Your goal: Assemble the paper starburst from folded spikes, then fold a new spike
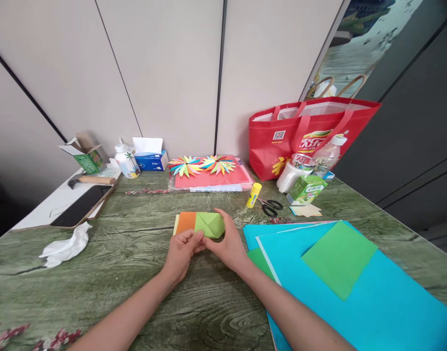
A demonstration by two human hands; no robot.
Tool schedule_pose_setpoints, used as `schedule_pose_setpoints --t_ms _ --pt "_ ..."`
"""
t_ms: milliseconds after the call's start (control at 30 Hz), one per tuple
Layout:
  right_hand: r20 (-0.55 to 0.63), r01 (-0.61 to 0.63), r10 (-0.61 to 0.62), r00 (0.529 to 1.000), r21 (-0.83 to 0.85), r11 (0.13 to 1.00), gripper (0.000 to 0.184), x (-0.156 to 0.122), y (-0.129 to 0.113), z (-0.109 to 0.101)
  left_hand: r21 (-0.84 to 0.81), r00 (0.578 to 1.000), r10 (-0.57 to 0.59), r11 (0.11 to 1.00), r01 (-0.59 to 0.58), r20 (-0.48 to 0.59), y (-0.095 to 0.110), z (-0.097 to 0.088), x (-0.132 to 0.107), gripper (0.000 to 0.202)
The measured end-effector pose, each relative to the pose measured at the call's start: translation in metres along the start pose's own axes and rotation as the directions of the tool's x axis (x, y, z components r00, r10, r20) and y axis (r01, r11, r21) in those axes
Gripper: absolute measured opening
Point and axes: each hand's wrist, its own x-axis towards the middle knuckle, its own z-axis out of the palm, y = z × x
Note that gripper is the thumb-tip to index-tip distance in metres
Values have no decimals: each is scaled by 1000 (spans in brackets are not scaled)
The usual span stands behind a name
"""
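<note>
Both my hands are on a folded light-green paper with crossing diagonal creases, in the middle of the table. My left hand pinches its lower left edge between thumb and fingers. Around its right end curls my right hand, thumb low and fingers at the upper edge. An orange paper piece adjoins the green one on the left, with a pale yellow edge showing beyond it. Whether these pieces are joined I cannot tell.
Large blue sheets with a green square lie right. Behind are a yellow glue stick, scissors and paper stars on a red packet. A crumpled tissue and phone lie left; a red bag stands back right.
</note>
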Motion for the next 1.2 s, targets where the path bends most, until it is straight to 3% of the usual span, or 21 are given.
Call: schedule_pose_setpoints --t_ms 467,633,800,1200 --pt "-61 -72 85 995 184 980 76 -3 6 11 3 999 31 1000 -31 41 -1 0 -1 18" --pt "15 -141 148 989 419 897 78 -4 1 12 -19 999 34 999 -34 34 1 -1 0 17" --pt "83 -268 265 961 524 808 69 0 -3 9 -50 999 20 999 -18 46 1 -4 3 21" --pt "99 -316 315 944 539 781 61 3 5 6 16 999 2 1000 -2 -35 0 -5 4 26"
